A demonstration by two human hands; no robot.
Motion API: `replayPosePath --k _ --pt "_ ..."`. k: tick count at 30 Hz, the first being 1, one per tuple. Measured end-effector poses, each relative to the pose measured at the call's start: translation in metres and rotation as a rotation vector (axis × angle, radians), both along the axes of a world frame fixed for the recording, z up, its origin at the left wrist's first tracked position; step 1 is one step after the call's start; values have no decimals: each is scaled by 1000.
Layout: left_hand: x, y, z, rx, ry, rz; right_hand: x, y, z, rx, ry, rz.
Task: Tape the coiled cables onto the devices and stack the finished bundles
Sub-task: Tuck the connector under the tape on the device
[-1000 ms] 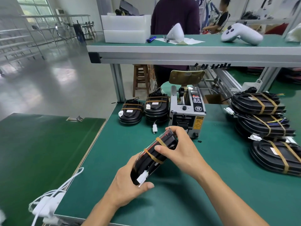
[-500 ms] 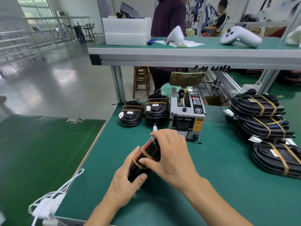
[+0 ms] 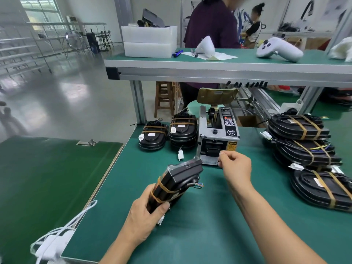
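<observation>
My left hand grips a black device by its near end, tilted up off the green table. Brown tape bands cross the device near my fingers, and a coiled cable with coloured wire ends sticks out on its right side. My right hand is at the mouth of the tape dispenser, fingers pinched together at the slot; whether tape is between them is unclear. Two stacks of taped bundles stand left of the dispenser.
Taller stacks of taped black devices fill the right side of the table. White cables hang off the near left corner. A raised shelf crosses overhead with a white controller and boxes. A person stands behind it.
My right hand left the device and moved up to the dispenser's slot. The left hand turned the device, so its cable side now faces right.
</observation>
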State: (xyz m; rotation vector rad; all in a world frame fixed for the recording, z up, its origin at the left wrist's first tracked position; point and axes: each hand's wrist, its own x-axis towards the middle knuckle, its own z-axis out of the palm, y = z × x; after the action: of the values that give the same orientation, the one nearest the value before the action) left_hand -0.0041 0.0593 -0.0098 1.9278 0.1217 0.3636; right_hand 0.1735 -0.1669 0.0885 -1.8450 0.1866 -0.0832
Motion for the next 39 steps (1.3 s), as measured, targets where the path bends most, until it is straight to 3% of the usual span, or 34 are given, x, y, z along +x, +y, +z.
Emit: replayPosePath --k 9,17,30,35,39 --pt "-2 -3 8 30 -9 27 21 27 0 63 87 -146" --pt "-3 -3 9 35 -46 32 36 37 0 265 198 -256" --pt "-4 -7 15 21 -90 29 52 45 -4 391 219 -376" --pt "-4 -6 15 31 -91 35 46 36 -5 266 241 -286" --pt "-3 -6 11 12 -83 10 9 12 -9 248 246 1"
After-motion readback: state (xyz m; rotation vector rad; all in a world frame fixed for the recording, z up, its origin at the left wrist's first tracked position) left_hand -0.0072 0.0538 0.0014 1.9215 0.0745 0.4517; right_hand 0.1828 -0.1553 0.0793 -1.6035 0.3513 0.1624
